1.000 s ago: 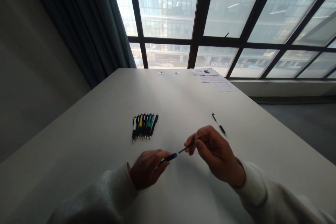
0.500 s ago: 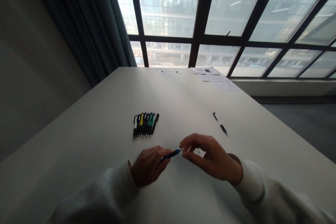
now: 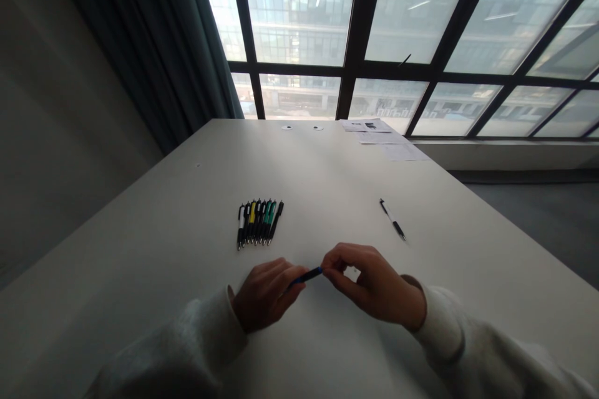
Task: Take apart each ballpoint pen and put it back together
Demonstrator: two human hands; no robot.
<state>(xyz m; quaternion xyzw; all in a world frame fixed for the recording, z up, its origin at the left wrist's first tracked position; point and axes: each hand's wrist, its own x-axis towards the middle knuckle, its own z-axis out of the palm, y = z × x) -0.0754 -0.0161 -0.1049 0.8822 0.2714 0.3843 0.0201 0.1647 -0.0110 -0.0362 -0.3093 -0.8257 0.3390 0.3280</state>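
My left hand (image 3: pixel 269 294) is closed around a blue pen with a dark grip (image 3: pixel 311 275), which points up and to the right. Part of the barrel is hidden under the fingers. My right hand (image 3: pixel 362 280) pinches thumb and forefinger together at the pen's far end, covering its tip. Whatever small part lies between those fingertips is hidden. Through the loop of the right fingers a tiny object (image 3: pixel 355 270) shows on the table, too small to name. Beyond my left hand, several pens (image 3: pixel 257 224) lie side by side in a row.
A single black-and-white pen (image 3: pixel 392 219) lies apart on the right of the white table (image 3: pixel 187 249). Paper sheets (image 3: pixel 374 137) rest along the far right edge, near two round fittings (image 3: pixel 318 128). Behind are large windows, with a dark curtain (image 3: pixel 187 43) at left.
My right hand has moved slightly down and left. Its thumb and forefinger, apart before, have closed over the pen's tip, which showed earlier. My left hand has hardly moved.
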